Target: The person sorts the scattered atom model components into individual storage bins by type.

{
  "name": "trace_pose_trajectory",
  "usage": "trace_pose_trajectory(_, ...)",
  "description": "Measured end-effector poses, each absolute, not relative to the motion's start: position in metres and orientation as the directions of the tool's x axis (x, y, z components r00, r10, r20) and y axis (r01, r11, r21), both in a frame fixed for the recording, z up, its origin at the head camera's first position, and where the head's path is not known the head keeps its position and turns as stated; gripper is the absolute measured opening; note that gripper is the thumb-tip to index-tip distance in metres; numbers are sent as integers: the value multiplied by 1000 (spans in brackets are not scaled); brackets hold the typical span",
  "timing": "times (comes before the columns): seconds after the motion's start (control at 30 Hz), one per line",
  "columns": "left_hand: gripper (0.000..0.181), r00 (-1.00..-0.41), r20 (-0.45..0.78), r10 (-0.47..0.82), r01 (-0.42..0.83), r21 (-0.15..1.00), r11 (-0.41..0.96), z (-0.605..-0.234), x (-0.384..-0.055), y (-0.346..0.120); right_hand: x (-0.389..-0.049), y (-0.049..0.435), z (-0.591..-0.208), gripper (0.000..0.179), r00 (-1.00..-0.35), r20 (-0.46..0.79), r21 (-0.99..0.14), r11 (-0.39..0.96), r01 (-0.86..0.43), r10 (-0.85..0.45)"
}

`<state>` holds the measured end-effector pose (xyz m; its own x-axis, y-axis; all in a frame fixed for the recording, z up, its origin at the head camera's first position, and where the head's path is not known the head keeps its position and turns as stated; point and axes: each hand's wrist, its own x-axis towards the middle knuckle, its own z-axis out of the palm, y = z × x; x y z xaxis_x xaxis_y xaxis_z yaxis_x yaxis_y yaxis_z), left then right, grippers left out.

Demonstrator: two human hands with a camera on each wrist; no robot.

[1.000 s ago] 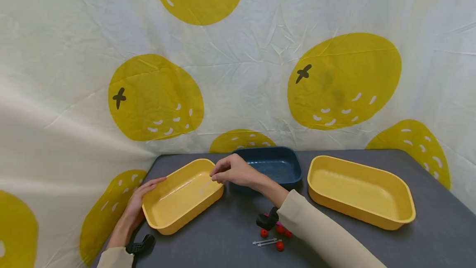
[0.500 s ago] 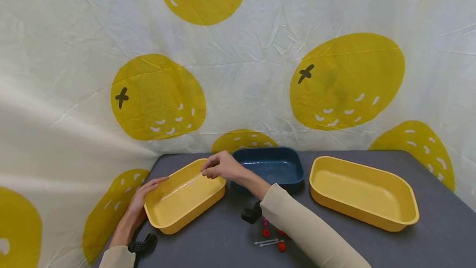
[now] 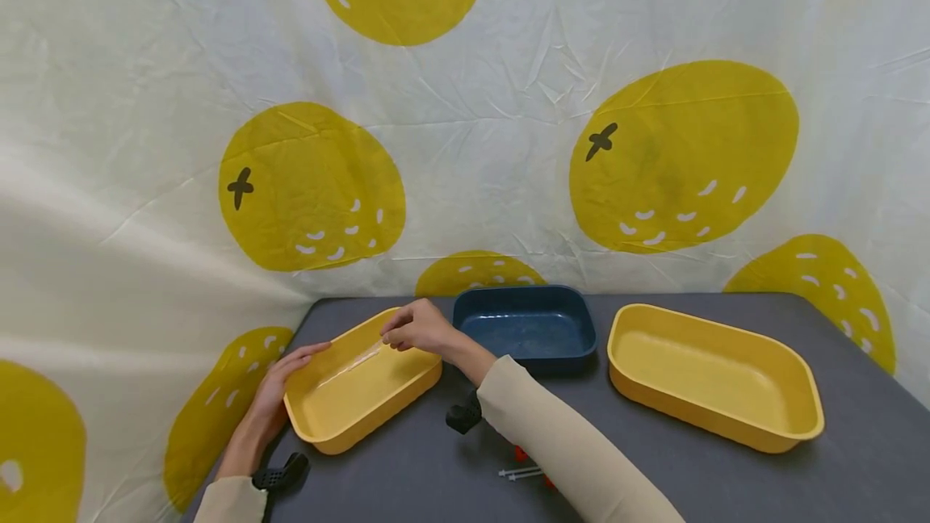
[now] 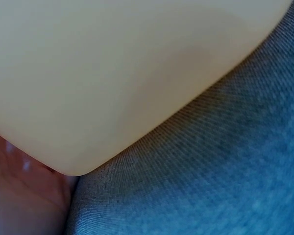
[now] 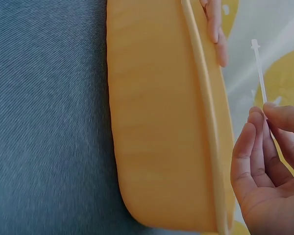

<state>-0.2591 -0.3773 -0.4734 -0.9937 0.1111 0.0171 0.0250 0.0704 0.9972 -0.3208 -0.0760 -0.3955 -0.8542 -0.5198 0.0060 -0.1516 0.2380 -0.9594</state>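
Note:
My right hand (image 3: 420, 327) hovers above the far right end of the left yellow tray (image 3: 330, 412). In the right wrist view its thumb and fingertips pinch a thin white plastic stick (image 5: 260, 73) with a small flanged tip, which points away from the palm. Against the outer left side of that same tray lies my left hand (image 3: 278, 382), its fingers fairly straight along the rim. The left wrist view is mostly filled by the tray's wall (image 4: 112, 88), with part of the palm beside it. A pale streak shows inside the tray; I cannot tell what it is.
A dark blue tray (image 3: 526, 339) stands at the back middle, and a second yellow tray (image 3: 715, 374) at the right. Two white sticks (image 3: 520, 474) lie on the grey table (image 3: 392, 479) near red pieces (image 3: 520, 453), partly hidden by my right sleeve. A patterned cloth (image 3: 494, 184) hangs behind.
My right hand has moved left and slightly up, farther over the left yellow tray, with the stick. My right sleeve now hides more of the red pieces. The left hand stays at the rim.

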Motion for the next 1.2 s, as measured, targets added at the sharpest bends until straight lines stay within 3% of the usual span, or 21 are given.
trace_pose_trajectory(0.5,52,-997,-34,75,-27,996,88,-469,-262,-376,-332,-116,-415,11,-901,-98,-986,163,31,-423)
trace_pose_trajectory(1.03,50,-998,-23,64,-18,997,75,-473,-260,-376,-339,-125,-432,9,-920,-130,-965,262,31,-370)
trace_pose_trajectory(1.2,50,-997,-23,70,-17,997,80,-473,-262,-377,-342,-128,-436,5,-933,-141,-935,353,16,-331)
